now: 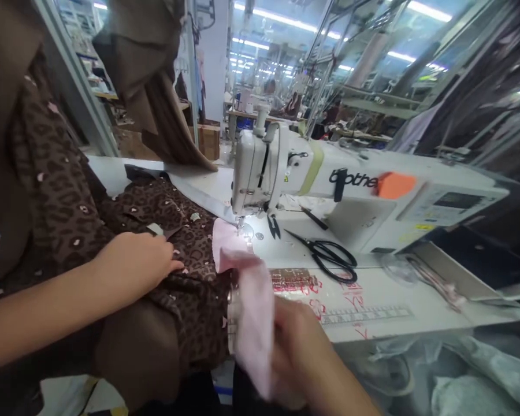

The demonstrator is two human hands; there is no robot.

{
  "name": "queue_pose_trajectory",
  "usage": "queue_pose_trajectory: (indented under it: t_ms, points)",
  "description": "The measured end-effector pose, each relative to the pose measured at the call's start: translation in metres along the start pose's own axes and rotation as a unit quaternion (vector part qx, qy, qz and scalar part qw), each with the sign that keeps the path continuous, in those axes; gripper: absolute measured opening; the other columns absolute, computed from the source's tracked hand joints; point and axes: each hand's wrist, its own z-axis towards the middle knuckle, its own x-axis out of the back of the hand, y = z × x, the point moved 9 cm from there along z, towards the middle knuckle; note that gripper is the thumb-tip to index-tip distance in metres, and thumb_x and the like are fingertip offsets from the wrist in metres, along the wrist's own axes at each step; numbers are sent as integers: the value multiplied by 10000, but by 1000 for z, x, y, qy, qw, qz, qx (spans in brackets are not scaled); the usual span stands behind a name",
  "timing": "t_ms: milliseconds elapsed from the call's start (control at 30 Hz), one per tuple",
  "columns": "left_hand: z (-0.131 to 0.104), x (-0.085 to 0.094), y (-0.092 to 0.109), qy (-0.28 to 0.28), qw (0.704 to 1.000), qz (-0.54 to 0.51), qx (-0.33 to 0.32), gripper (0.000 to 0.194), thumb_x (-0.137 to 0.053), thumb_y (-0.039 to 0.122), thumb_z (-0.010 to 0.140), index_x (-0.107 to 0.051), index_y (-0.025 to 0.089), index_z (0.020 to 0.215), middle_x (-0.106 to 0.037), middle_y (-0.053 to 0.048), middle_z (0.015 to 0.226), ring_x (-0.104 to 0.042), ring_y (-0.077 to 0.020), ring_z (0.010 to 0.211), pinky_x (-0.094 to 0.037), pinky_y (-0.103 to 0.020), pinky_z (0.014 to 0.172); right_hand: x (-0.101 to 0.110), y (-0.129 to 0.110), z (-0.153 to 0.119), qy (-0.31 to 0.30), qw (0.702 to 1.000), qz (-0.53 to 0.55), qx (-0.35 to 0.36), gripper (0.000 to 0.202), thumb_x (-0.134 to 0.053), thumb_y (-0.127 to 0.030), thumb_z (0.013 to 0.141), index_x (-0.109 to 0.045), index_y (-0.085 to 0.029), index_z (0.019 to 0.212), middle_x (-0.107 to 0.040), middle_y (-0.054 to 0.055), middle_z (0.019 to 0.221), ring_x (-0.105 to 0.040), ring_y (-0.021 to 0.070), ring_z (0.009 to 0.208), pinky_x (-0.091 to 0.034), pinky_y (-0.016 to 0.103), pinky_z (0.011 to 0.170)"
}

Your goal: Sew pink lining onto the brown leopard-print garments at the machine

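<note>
A brown leopard-print fabric [195, 245] lies bunched on the sewing table's left side. My left hand [141, 263] rests on it with fingers curled into the cloth. A pale pink fabric strip [255, 300] runs from under the presser foot [240, 224] and hangs over the table's front edge. Behind its hanging end, my right hand [297, 335] is closed on the strip; its fingertips are partly hidden. The white sewing machine [260, 167] stands just beyond the pink strip, its lamp lighting the needle area.
Black scissors [333, 257], small thread snips [274, 226] and a dark slim tool [314, 218] lie on the machine bed. A clear ruler [366, 315] sits near the front edge. Brown cloth [169, 115] hangs at the back left. Plastic bags [472, 370] are at lower right.
</note>
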Motion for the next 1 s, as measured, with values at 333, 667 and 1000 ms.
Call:
queue_pose_trajectory:
  t_ms: [333, 667, 1000]
  points:
    - [12, -25, -18, -50, 888, -448, 91, 312, -485, 471, 788, -509, 181, 676, -562, -5, 635, -539, -175, 620, -380, -251, 570, -25, -16, 52, 22, 957, 287, -30, 190, -608, -178, 685, -449, -176, 582, -463, -54, 566, -399, 81, 521, -272, 213, 508]
    - [-2, -33, 2, -135, 711, -686, 71, 325, -677, 364, 740, -508, 212, 972, -559, 54, 709, -542, -129, 671, -424, -198, 606, -38, -10, 40, -68, 855, 510, -67, 236, -732, -300, 693, -614, -159, 842, -566, -27, 697, -427, 55, 528, -292, 178, 494]
    - [9, 7, 15, 113, 984, -110, -89, 302, -511, 138, 814, -563, 138, 1111, -646, -158, 1039, -601, -361, 1015, -501, -504, 821, -32, -19, -10, -122, 992, 5, -34, 197, -622, -185, 729, -698, -210, 909, -708, 45, 754, -626, 188, 648, -327, 240, 549]
